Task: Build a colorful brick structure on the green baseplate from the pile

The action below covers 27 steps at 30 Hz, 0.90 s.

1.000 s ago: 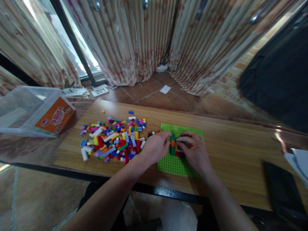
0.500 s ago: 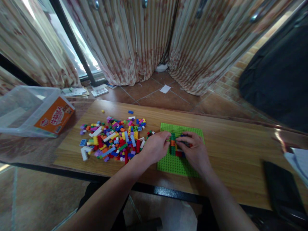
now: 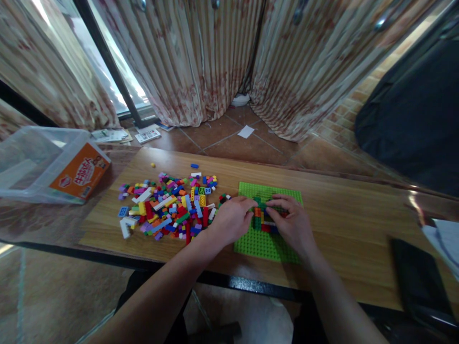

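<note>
A light green studded baseplate [image 3: 263, 251] lies on the table, with a low build of toy bricks on it. A green and orange row of bricks [image 3: 257, 219] forms the build's left side; red, white and blue bricks show beside it, partly covered by my right hand. My left hand [image 3: 234, 219] comes in from the left, thumb and fingers pinched at the green brick [image 3: 257, 201] at the row's far end. Over the build's right side, my right hand [image 3: 292, 220] is closed, its fingertips close together near that same end. Whatever sits between them is too small to make out.
Loose bricks in many colours [image 3: 172, 210] are heaped left of the baseplate on the wooden table [image 3: 344, 229]. A clear plastic box [image 3: 39, 162] with an orange label stands at far left. At the right edge lie a black flat object [image 3: 418, 277] and papers [image 3: 444, 243].
My right hand's fingertips have shifted slightly toward the far end of the green and orange row. My left fingers have edged right, onto the green brick there.
</note>
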{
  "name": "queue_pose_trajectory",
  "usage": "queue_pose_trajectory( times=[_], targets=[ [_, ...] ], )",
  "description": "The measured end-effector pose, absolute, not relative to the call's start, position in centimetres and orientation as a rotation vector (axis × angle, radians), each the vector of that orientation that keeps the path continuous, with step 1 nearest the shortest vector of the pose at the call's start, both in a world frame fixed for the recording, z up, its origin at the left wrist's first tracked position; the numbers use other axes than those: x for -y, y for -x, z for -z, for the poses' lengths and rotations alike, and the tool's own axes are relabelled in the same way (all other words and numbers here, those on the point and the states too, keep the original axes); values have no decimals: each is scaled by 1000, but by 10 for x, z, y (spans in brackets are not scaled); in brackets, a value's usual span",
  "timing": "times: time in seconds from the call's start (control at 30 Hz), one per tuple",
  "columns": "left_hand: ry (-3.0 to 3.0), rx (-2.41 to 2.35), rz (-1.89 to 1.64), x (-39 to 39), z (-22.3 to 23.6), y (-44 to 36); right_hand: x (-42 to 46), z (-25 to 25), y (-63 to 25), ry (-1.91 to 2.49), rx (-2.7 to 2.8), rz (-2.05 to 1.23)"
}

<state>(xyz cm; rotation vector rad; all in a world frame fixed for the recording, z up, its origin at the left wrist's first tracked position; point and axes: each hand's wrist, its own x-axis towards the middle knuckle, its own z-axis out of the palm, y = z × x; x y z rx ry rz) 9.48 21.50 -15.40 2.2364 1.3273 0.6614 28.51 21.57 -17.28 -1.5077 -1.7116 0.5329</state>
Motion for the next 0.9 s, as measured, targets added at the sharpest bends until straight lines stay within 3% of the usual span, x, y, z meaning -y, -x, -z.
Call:
queue_pose_trajectory(
  times=[0.9],
  targets=[
    [-2584, -1278, -418, -206, 153, -101, -219, 173, -274, 1576, 1654, -477]
  ],
)
